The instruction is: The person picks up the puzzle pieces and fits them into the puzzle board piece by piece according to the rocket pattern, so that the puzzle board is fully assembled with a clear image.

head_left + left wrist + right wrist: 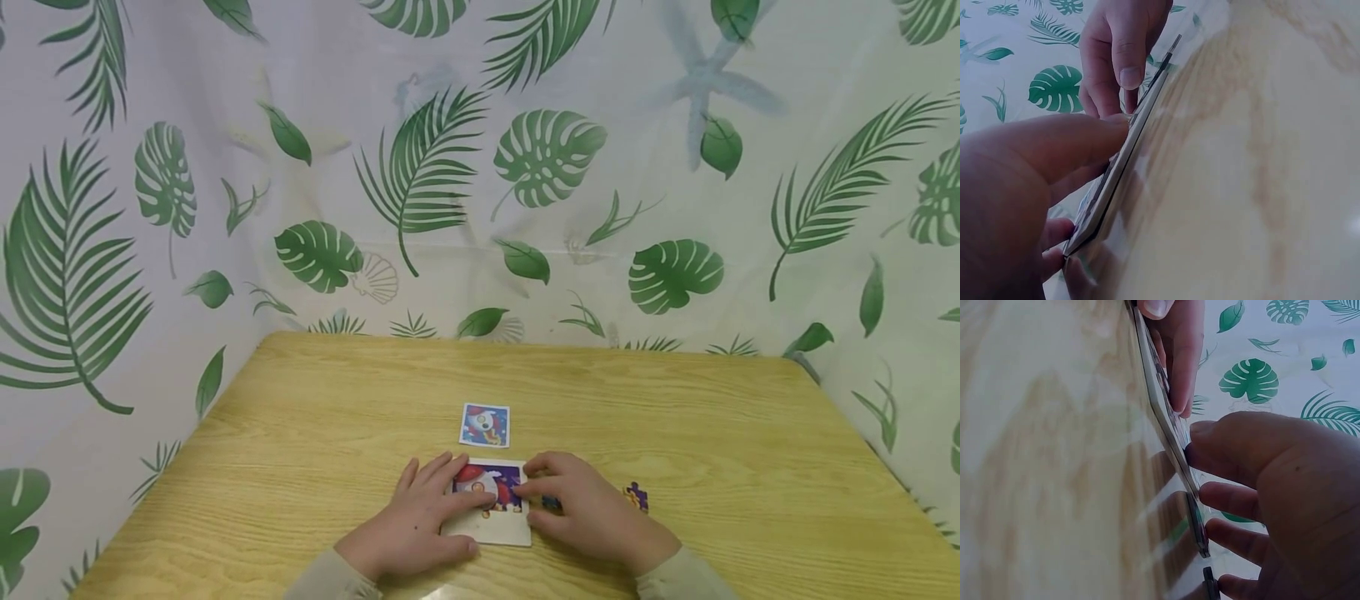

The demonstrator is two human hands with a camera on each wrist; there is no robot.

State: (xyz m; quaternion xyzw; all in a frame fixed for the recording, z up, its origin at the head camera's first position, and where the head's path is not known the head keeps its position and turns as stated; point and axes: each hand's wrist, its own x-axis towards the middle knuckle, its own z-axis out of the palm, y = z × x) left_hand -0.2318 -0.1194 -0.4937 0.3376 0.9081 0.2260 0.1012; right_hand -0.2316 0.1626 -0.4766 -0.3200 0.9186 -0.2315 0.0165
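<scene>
A small jigsaw board (498, 532) with a pale frame lies flat before me, its upper part filled with a red-and-white rocket picture on purple. My left hand (420, 521) rests on its left side, fingers spread and fairly straight over the picture. From the right, my right hand (585, 508) touches the board's right edge and picture with its fingertips. Partly hidden under that hand is a dark puzzle piece (551, 503). A purple and orange puzzle piece (636, 497) lies just beyond its wrist side. The right wrist view shows the board's edge (1163, 419) beside the right thumb.
Behind the board lies a square picture card (484, 425) with a similar rocket. All of it is on a wood-grain table (337, 400). A white curtain with green leaves (450, 250) hangs around the table's back and sides.
</scene>
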